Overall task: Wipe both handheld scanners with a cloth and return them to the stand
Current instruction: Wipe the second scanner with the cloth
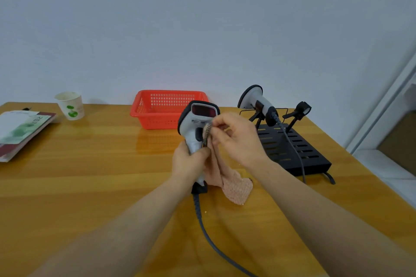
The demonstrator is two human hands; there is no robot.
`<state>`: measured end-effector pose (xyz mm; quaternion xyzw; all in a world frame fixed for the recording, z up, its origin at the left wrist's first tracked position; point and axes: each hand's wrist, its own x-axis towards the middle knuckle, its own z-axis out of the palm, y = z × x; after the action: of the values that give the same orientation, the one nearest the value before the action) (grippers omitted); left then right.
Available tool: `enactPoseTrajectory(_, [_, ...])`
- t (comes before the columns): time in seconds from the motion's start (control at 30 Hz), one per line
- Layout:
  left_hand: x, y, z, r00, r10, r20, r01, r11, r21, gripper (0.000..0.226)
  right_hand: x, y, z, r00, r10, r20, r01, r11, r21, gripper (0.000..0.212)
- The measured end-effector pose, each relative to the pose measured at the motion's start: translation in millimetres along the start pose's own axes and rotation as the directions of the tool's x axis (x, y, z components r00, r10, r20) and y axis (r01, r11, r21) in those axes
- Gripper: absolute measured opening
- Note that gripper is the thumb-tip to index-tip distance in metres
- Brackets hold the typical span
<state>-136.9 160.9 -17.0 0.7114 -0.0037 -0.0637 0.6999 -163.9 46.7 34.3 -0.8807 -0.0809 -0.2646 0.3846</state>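
Head view.

Containers:
- Basket (168, 108): red plastic mesh, at the back of the table (90, 164) against the wall. Its near wall and the scanner head hide most of the floor, so its contents cannot be told.
- Cup (70, 105): white paper with green print, upright, far left at the back. Its contents cannot be told.
- Stand (304, 153): black slotted base, right of centre, with two upright holders at its back edge. The second scanner (256, 101) sits in the left holder, head raised and turned away to the left. Its grey lead runs down across the base to the table. The right holder (299, 110) is a black clamp just beside it.

Hands:
- Left hand (189, 162): fingers curled round the handle of the scanner (198, 123). It holds the scanner upright above the table in front of the basket, red window facing the camera.
- Right hand (236, 137): fingers bent, thumb and fingertips pinching the top of the cloth (234, 184) against the scanner's right side, near the trigger.

Other items:
- Cloth: peach, waffle-textured. It hangs from the pinch down past the handle, and its lower end lies on the table.
- Cable (202, 220): grey, leaves the scanner's base and trails over the table toward the camera.
- Booklets (20, 130): a small stack at the left edge, near the cup.
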Motion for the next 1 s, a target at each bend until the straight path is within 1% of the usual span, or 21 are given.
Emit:
enactPoseTrajectory(0.07, [0.5,-0.3,-5.2,0.999,0.002,0.035,-0.001,0.999,-0.041,0.016,-1.4,5.7,-9.2,0.986,0.164,-0.041,-0.155,0.974,0.167,0.014])
enactPoseTrajectory(0.1, [0.5,-1.5,-8.0,0.999,0.012,0.046,-0.009,0.999,-0.051,0.016,-1.1,6.9,-14.2,0.974,0.216,-0.068,-0.194,0.950,0.244,0.013])
enactPoseTrajectory(0.17, [0.3,-4.6,-11.3,0.998,0.038,0.054,-0.035,0.998,-0.060,0.017,-0.2,6.8,-21.9,0.960,0.269,-0.080,-0.224,0.906,0.359,0.010])
enactPoseTrajectory(0.23, [-0.2,-6.7,-11.2,0.996,0.059,0.071,-0.054,0.996,-0.066,0.018,0.0,5.9,-24.3,0.953,0.295,-0.068,-0.239,0.871,0.428,0.010])
enactPoseTrajectory(0.33, [-1.9,-5.3,-8.9,0.993,0.062,0.097,-0.054,0.995,-0.082,0.020,0.2,6.7,-25.3,0.941,0.334,-0.053,-0.271,0.838,0.473,0.014])
enactPoseTrajectory(0.43, [-2.3,-4.1,-9.5,0.993,0.063,0.104,-0.054,0.995,-0.086,0.020,3.1,4.6,-25.2,0.933,0.359,-0.034,-0.302,0.831,0.468,0.015])
enactPoseTrajectory(0.57, [-0.6,-5.6,-12.0,0.992,0.041,0.116,-0.033,0.997,-0.070,0.019,6.9,-5.6,-27.1,0.940,0.329,-0.089,-0.253,0.850,0.462,0.016])
enactPoseTrajectory(0.63, [0.2,-5.8,-11.8,0.992,0.022,0.123,-0.016,0.999,-0.050,0.018,8.3,-12.9,-27.4,0.962,0.240,-0.131,-0.165,0.892,0.422,0.017])
enactPoseTrajectory(0.7, [0.4,-5.4,-10.4,0.992,0.007,0.128,-0.003,1.000,-0.027,0.018,9.4,-19.4,-25.3,0.984,0.091,-0.151,-0.039,0.949,0.313,0.019])
enactPoseTrajectory(0.77, [-0.7,-4.5,-8.3,0.992,0.002,0.129,-0.001,1.000,-0.005,0.018,10.9,-22.9,-21.6,0.991,-0.010,-0.134,0.037,0.978,0.206,0.021])
enactPoseTrajectory(0.83, [-3.3,-3.0,-5.7,0.990,0.015,0.137,-0.016,1.000,0.005,0.019,12.8,-23.3,-18.8,0.992,-0.063,-0.108,0.076,0.990,0.116,0.018])
enactPoseTrajectory(0.9, [-5.5,-2.5,-3.9,0.990,0.034,0.135,-0.037,0.999,0.023,0.019,15.2,-21.2,-18.7,0.989,-0.117,-0.090,0.121,0.992,0.042,0.010])
enactPoseTrajectory(1.0, [-8.0,-3.3,-2.8,0.991,0.062,0.119,-0.072,0.994,0.080,0.020,20.2,-16.7,-20.7,0.964,-0.244,-0.104,0.224,0.959,-0.176,0.008])
